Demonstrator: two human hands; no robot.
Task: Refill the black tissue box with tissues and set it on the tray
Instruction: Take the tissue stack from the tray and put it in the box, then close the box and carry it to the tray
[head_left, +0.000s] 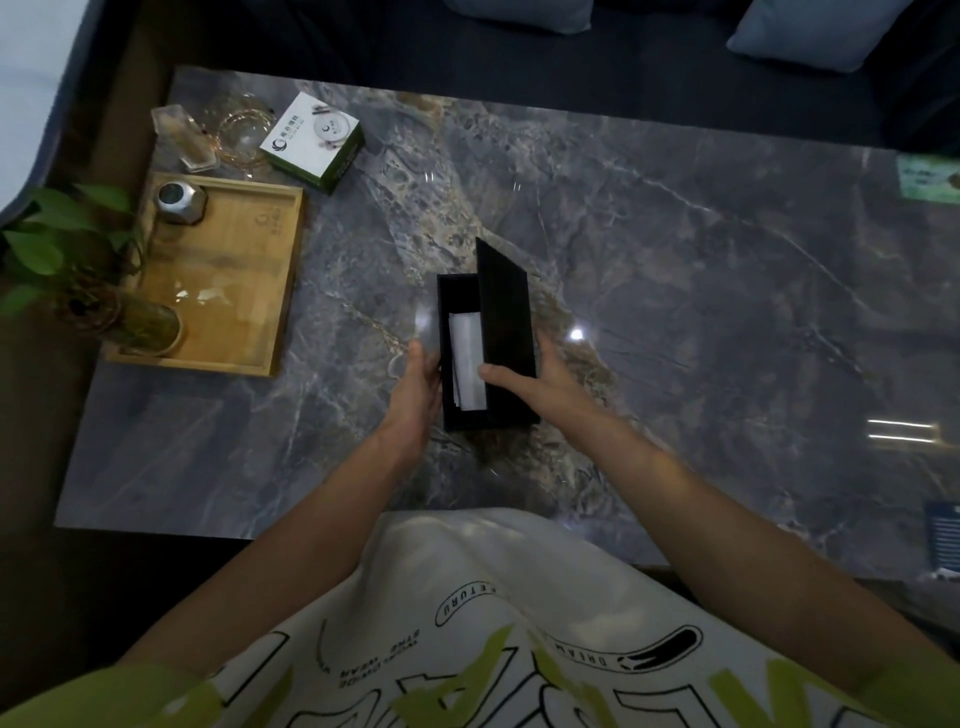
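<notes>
The black tissue box (458, 291) stands in the middle of the marble table, its hinged lid (506, 306) raised on the right side. A few white tissues (467, 364) lie inside, filling only part of the box. My left hand (418, 382) presses flat against the box's left wall. My right hand (535, 382) grips the lid from the right, thumb over its inner edge above the tissues. The wooden tray (244, 291) sits at the table's left.
On the tray stand a metal hexagonal jar (179, 201) and a glass vase with a green plant (130, 325). Behind the tray are a white-and-green carton (314, 139) and clear glassware (236, 132). A dark sofa with cushions runs along the far side.
</notes>
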